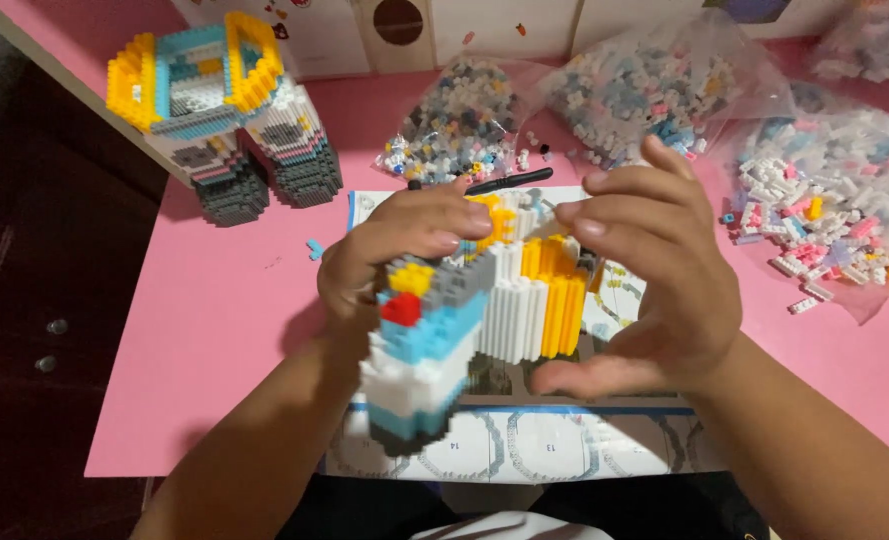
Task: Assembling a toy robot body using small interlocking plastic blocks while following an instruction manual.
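Observation:
A half-built model of small bricks (485,310), in white, yellow, grey, light blue and red, is held up over a printed instruction sheet (565,440). My left hand (395,245) grips the model from the left, fingers curled over its top. My right hand (650,270) is at the model's right side, its fingertips pressing near the top yellow bricks and its thumb under the model's lower right edge.
A finished brick piece (225,110) in yellow, blue, white and dark grey stands at the back left of the pink table (215,330). Three open clear bags of loose bricks (455,120) (645,90) (825,200) lie along the back and right. A black stick (510,182) lies behind the sheet.

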